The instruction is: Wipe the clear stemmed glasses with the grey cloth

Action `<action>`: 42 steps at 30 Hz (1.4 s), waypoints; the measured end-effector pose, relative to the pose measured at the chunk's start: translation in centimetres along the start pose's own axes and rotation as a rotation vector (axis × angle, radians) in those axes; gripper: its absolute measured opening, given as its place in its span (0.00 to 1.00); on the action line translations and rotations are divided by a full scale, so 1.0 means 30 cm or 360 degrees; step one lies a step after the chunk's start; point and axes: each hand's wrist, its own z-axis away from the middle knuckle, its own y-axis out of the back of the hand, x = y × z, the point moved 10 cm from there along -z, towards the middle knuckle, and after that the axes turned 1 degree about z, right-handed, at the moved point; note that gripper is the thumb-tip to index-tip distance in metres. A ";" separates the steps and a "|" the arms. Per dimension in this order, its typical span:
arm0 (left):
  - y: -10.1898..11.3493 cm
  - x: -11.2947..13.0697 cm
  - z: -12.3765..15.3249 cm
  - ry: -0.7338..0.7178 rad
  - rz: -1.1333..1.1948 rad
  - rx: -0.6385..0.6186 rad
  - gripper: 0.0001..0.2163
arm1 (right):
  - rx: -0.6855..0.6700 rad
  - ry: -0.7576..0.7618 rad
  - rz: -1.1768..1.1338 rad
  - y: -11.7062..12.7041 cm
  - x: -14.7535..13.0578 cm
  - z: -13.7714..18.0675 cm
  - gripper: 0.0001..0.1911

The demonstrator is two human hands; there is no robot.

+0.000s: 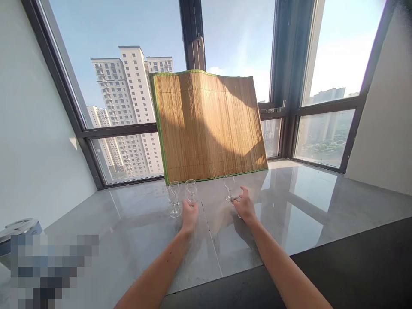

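My left hand (190, 216) is closed around the lower part of a clear stemmed glass (191, 187), which stands upright. Just left of it is another stemmed glass (174, 199), with a further one partly hidden behind. My right hand (246, 208) has its fingers bent around a clear glass (236, 199), mostly hidden by the hand, and one finger pokes up. Right behind those fingers an upright stemmed glass (229, 184) stands apart from the left group. All of them are on the grey tiled sill (144, 240).
A bamboo mat (209, 124) with green edging leans against the dark window frame (193, 34) behind the glasses. At the far left sits a lidded container (21, 227) beside a pixelated patch. The sill's front edge drops to a dark face (354, 266).
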 end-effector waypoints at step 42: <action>-0.199 0.175 0.203 -0.0881 -0.0228 -0.0866 0.20 | -0.0518 0.0252 -0.1149 -0.004 -0.214 0.243 0.33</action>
